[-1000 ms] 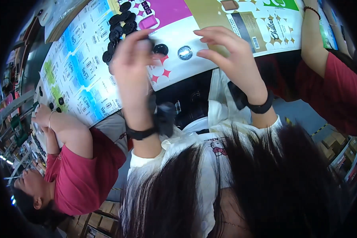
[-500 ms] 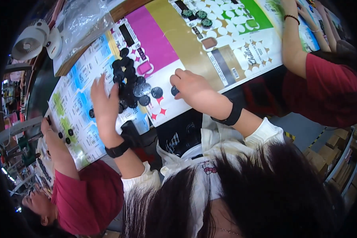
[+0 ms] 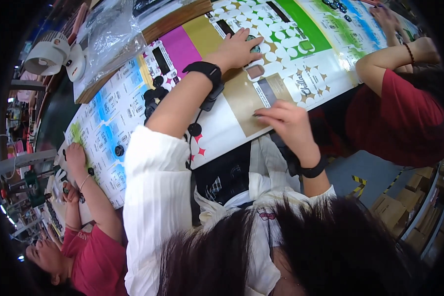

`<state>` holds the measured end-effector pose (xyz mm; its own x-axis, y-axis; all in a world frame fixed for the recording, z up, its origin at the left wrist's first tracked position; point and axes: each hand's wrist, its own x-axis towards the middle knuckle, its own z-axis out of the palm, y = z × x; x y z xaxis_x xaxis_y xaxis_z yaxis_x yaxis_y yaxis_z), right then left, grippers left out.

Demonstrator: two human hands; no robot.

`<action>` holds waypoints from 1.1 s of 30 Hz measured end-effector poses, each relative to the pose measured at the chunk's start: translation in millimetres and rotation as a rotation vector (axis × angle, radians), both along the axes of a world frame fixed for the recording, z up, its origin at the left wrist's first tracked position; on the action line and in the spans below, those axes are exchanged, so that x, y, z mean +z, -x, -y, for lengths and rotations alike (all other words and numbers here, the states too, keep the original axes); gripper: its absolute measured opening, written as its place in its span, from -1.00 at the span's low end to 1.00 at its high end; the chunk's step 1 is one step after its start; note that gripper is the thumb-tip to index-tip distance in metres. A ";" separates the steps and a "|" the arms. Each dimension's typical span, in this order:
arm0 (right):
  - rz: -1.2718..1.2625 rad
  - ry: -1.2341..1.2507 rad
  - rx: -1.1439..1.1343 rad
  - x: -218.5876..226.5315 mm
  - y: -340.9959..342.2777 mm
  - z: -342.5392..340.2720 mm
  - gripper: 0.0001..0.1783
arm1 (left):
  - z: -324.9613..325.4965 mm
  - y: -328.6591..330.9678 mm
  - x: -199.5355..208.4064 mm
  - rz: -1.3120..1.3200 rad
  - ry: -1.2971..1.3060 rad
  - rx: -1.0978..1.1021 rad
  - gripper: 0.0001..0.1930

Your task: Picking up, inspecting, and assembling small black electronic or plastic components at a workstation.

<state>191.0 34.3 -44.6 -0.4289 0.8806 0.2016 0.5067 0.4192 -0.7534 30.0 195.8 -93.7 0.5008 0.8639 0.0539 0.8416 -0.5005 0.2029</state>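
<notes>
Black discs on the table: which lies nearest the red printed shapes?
The single disc just right of the left sleeve, by the red shapes; the others lie farther off, including the cluster left of the forearm.

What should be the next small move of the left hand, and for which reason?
Probably the left hand should close its fingers on the dark green round piece and draw it nearer. Its fingers are spread right at that piece, far across the printed sheet, while the right hand, near the front edge, seems to pinch a small dark piece.
</notes>
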 end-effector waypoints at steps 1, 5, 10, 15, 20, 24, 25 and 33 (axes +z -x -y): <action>0.029 0.036 -0.055 2.5 -6.8 2.2 -0.79 | 8.7 2.0 1.5 0.022 0.053 -0.042 -0.39; -0.297 0.191 -0.145 3.2 -18.7 2.4 -0.79 | 72.9 33.4 14.4 0.023 0.154 -0.102 -0.40; -0.529 0.320 -0.185 -11.4 -5.2 1.8 -0.79 | 146.4 62.5 44.7 -0.063 0.000 0.003 -0.45; -0.569 0.467 -0.148 -17.8 6.9 6.6 -0.74 | 157.3 80.3 58.3 0.195 0.070 0.297 -0.56; -0.539 0.432 -0.134 -13.3 14.7 12.5 -0.76 | 147.2 60.4 38.0 0.230 0.087 0.338 -0.73; -0.518 0.388 -0.118 -10.7 13.5 13.7 -0.80 | 139.9 50.5 27.7 0.212 0.009 0.239 -0.77; -0.526 0.374 -0.108 -11.0 13.3 13.3 -0.81 | 140.2 49.4 27.3 0.216 -0.010 0.208 -0.78; -0.633 0.139 0.016 6.7 8.1 -1.1 -0.79 | 162.3 38.5 65.9 0.503 0.046 0.320 -0.84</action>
